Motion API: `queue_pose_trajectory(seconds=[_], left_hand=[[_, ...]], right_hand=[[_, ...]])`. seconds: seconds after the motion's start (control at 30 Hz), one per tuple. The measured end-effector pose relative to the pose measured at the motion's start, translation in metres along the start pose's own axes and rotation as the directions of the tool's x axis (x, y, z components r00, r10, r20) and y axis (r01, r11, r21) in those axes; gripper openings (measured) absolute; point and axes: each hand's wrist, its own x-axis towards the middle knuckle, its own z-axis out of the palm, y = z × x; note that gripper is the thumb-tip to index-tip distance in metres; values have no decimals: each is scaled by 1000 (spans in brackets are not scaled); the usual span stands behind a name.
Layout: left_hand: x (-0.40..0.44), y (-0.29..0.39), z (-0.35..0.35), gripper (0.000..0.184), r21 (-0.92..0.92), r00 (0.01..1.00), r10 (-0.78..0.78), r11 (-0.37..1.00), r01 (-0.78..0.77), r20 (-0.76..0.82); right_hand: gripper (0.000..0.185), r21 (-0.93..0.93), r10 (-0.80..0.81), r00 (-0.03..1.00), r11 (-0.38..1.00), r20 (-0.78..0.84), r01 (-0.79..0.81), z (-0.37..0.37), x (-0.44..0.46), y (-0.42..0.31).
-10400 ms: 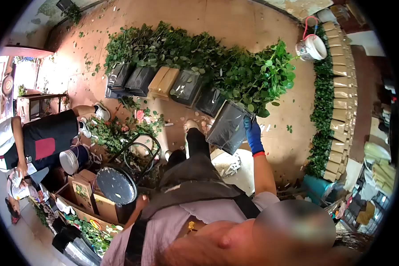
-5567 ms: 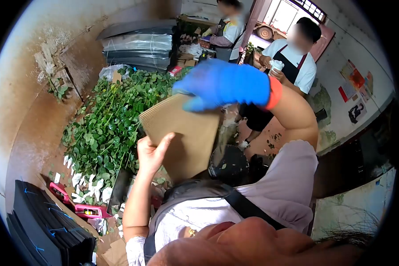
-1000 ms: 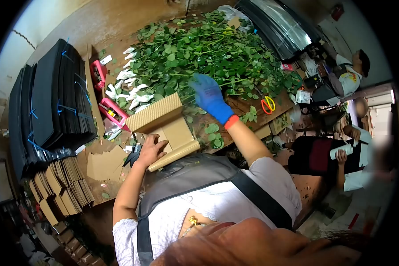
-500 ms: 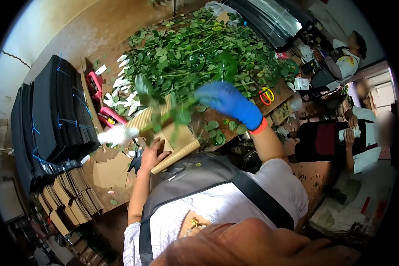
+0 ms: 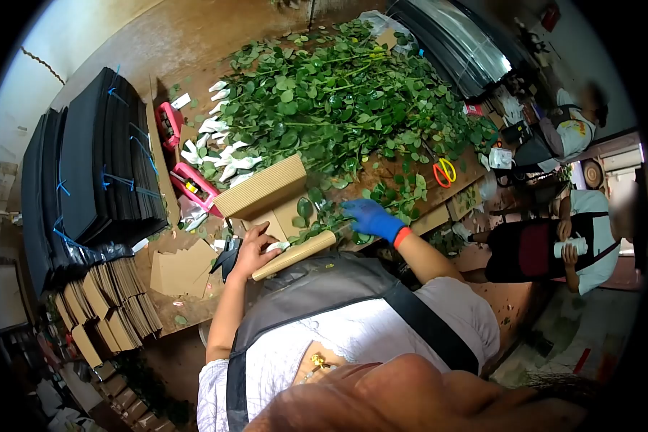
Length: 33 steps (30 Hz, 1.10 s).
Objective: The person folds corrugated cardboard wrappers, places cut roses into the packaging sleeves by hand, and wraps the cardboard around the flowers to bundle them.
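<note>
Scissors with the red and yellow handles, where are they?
In the head view, the scissors lie right of centre on the table, beside the leafy stems, above and right of the blue-gloved right hand.

Here the cardboard [image 5: 261, 187] and left hand [image 5: 253, 252] partly cover a white wrap [image 5: 277, 246], and whether the right hand [image 5: 369, 219] grips anything can't be made out! The nearer co-worker [image 5: 529, 252] shows only a blurred head, the shiny sheets [image 5: 462, 42] cut off up top.

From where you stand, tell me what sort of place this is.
Probably a flower-packing workshop: leafy stems are heaped on the table, with bundled black sheets and stacked cardboard nearby.
</note>
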Motion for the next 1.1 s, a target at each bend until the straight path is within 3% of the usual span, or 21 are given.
queue_pose_trajectory(seconds=[0.03,0.07,0.1,0.13,0.2,0.23,0.27,0.33,0.4,0.43,0.47,0.57,0.63,0.67,0.73,0.77,0.8,0.9,0.93,1.03,1.1], left_hand=[[0,2,-1,30,14,1000,0,1000,0,6],[0,6,-3,31,29,1000,2,1000,-3,16],[3,8,-5,32,45,1000,9,999,-10,24],[5,8,-5,33,50,1000,10,999,-12,29],[5,8,-5,36,62,998,19,998,-22,51],[6,8,-5,36,68,998,25,997,-29,61],[7,9,-5,36,75,997,30,997,-36,70],[7,9,-7,33,74,997,26,997,-31,71],[7,8,-7,34,87,996,34,995,-41,79],[7,10,-8,34,103,996,40,994,-48,78],[6,12,-10,33,112,995,29,993,-40,96],[5,8,-9,28,52,995,13,998,-19,101],[5,8,-8,27,82,995,22,996,-30,95],[5,8,-9,27,74,995,15,997,-22,100],[5,5,-7,27,77,995,11,997,-19,101],[5,4,-6,27,86,994,17,996,-26,104],[5,5,-6,27,88,995,19,996,-28,97],[6,4,-7,27,88,994,31,995,-40,102],[6,5,-7,27,95,994,34,995,-44,104],[6,2,-8,27,97,993,69,992,-79,100],[4,-5,-3,27,65,994,85,994,-89,65]], right_hand=[[46,92,3,998,996,67,-10,-14,-1,-1],[54,172,152,855,948,495,-269,-63,15,-14],[53,105,132,831,969,541,-222,-92,27,-18],[48,50,249,827,948,504,-316,-125,44,-34],[40,147,368,922,912,124,-384,-159,79,-47],[36,179,320,929,941,-187,-288,-154,102,-37],[32,177,249,840,967,-482,-185,-145,125,-25],[29,-100,18,596,981,-803,-164,-132,171,-2],[26,-196,192,833,922,-519,-334,-108,196,26],[25,-266,292,891,881,-346,-392,-107,207,30],[19,-176,408,851,859,-332,-481,-108,218,35],[16,264,290,577,956,-763,-130,-162,198,12],[19,151,143,508,988,-850,-25,-202,178,-7],[21,110,81,543,994,-836,21,-206,173,1],[26,109,241,785,970,-571,-219,-211,168,-3],[29,73,329,850,941,-412,-329,-214,167,-4],[39,137,339,845,941,-414,-310,-199,175,12],[37,113,341,834,939,-433,-326,-168,198,3],[37,20,285,834,950,-472,-313,-141,209,14],[33,-86,386,899,908,-209,-410,-107,224,34],[25,5,297,828,942,-476,-336,-125,216,26]])
